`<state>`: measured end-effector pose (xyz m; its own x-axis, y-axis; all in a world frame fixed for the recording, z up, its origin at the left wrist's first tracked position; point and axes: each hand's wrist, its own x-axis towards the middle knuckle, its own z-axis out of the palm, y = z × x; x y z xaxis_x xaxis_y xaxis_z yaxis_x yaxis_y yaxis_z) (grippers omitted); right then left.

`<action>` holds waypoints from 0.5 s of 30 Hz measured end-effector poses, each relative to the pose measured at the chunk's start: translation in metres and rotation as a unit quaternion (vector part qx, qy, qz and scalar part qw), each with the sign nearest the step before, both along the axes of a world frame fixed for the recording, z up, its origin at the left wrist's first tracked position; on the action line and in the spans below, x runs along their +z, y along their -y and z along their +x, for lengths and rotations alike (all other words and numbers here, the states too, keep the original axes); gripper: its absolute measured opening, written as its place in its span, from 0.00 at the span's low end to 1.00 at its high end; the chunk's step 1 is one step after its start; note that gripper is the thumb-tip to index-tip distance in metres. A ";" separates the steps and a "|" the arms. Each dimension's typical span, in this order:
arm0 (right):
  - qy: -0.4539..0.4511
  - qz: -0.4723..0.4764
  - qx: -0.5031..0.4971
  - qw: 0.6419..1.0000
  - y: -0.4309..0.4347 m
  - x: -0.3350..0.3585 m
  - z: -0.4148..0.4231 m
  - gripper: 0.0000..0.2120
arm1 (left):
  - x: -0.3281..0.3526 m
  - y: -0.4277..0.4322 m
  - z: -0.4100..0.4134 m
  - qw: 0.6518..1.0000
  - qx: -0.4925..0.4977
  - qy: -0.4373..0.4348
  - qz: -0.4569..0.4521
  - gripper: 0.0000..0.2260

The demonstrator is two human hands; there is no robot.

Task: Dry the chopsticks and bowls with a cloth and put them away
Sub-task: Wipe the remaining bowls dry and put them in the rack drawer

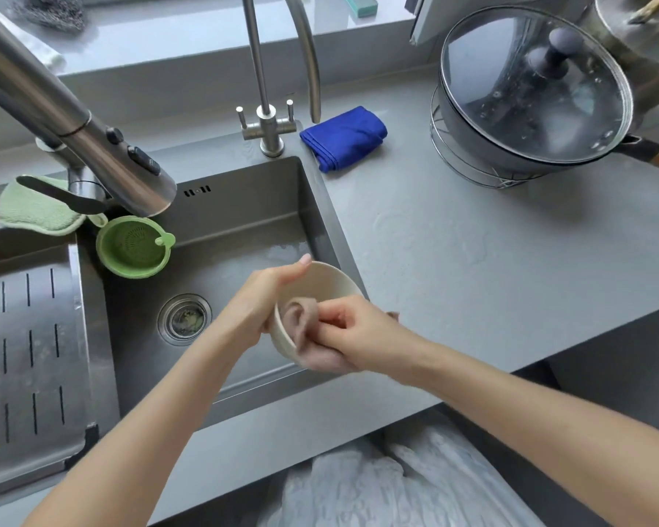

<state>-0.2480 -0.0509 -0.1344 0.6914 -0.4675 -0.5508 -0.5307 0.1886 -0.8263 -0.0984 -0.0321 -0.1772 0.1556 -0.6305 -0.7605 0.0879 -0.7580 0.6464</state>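
A cream bowl (326,283) is held tilted over the right edge of the steel sink (244,222). My left hand (255,302) grips its rim, thumb over the top edge. My right hand (352,330) presses a brownish cloth (301,321) into the bowl and over its near rim. No chopsticks are visible.
A folded blue cloth (345,136) lies on the grey counter (472,260) behind the sink. A lidded pot (529,93) on a wire rack stands at the back right. A green strainer (132,247), green pad (35,211), two taps and a slotted drain tray (27,355) are to the left.
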 end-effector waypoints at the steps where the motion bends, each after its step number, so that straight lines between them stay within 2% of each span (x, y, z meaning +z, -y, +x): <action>1: 0.008 -0.014 0.036 0.999 0.008 0.008 -0.010 0.10 | 0.001 -0.004 0.002 1.000 -0.015 -0.023 0.006 0.18; 2: 0.008 -0.027 0.035 0.999 0.018 0.017 -0.022 0.09 | 0.001 -0.008 0.004 0.999 -0.020 -0.031 0.005 0.18; 3: 0.004 -0.037 -0.010 0.999 0.029 0.026 -0.035 0.09 | 0.001 -0.012 0.006 1.000 -0.006 -0.029 -0.001 0.19; 6: 0.040 -0.122 -0.225 0.966 0.058 0.058 -0.073 0.08 | 0.001 -0.018 0.011 0.997 0.056 -0.028 -0.044 0.17; 7: 0.058 -0.136 -0.264 0.953 0.062 0.065 -0.078 0.09 | 0.000 -0.020 0.012 0.995 0.072 -0.042 -0.058 0.18; 9: 0.066 -0.131 -0.250 0.957 0.056 0.067 -0.075 0.11 | 0.003 -0.020 0.008 0.992 0.083 -0.061 -0.076 0.20; 11: 0.041 -0.139 -0.168 0.975 0.043 0.053 -0.062 0.10 | 0.006 -0.017 0.002 0.990 0.086 -0.061 -0.097 0.19; 13: -0.005 -0.188 -0.088 0.978 0.035 0.031 -0.048 0.11 | 0.008 -0.013 -0.006 0.988 0.076 -0.047 -0.129 0.18; 15: -0.014 -0.208 -0.130 0.969 0.034 0.013 -0.035 0.16 | 0.010 -0.011 -0.014 0.983 0.070 -0.034 -0.169 0.17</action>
